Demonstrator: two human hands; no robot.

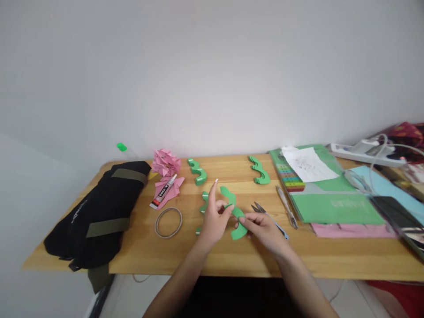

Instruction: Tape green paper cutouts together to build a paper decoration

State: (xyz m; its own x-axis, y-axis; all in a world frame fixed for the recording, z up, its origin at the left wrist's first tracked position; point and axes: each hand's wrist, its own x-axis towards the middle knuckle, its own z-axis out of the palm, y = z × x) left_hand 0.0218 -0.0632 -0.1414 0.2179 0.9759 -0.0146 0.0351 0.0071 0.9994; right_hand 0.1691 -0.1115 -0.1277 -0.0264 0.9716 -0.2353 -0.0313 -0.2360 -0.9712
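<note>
Between my two hands is a wavy green paper strip (239, 230), raised over the table. My left hand (214, 218) pinches its middle between thumb and a finger, with the index finger pointing up. Lower on the strip, my right hand (260, 227) grips the edge with thumb and fingers. Partly hidden behind my left hand lie more green wavy pieces (204, 197). Farther back are two stacks of similar green shapes, a left stack (200, 175) and a right stack (261, 173). Small scissors (265, 212) lie beside my right hand.
At left are a black bag (99, 207), a pink paper flower (166, 162), a glue tube (163, 191) on pink paper and a tape roll (168, 222). To the right lie a pen-like tool (286, 206), green paper packs (338, 205), a phone (397, 216) and a power strip (367, 153).
</note>
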